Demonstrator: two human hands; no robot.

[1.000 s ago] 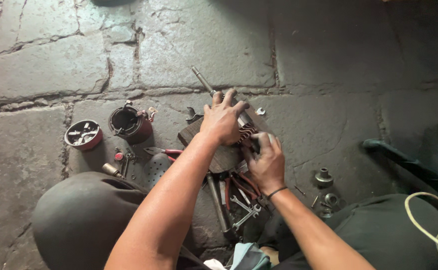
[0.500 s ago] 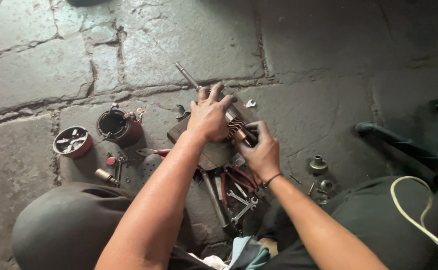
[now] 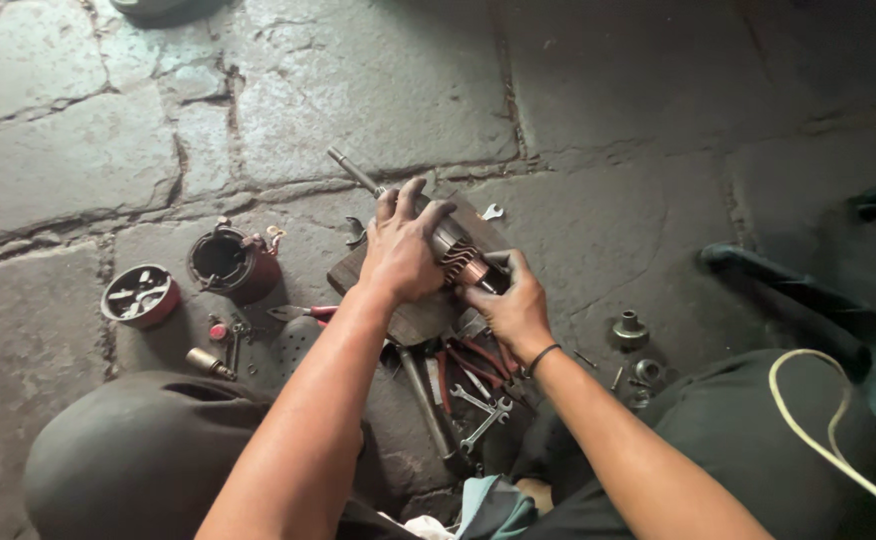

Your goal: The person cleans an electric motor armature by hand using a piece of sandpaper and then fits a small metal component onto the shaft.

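Both hands on a motor armature over a wooden block on the stone floor.

Head view: left hand (image 3: 403, 250) closed over the grey steel-shafted motor armature (image 3: 455, 252); right hand (image 3: 510, 303) pinches its copper-coloured commutator end (image 3: 475, 272). Its long axis slants up-left; the dark wooden block (image 3: 420, 315) lies beneath.

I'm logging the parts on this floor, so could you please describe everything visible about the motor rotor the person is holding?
The motor rotor is a cylindrical metal part with coppery windings and a copper-coloured collar near its lower end. A long grey shaft juts from its upper end toward the upper left. It lies tilted on a dark wooden block on the stone floor. The left hand covers its body from above; the right hand grips its collar end.
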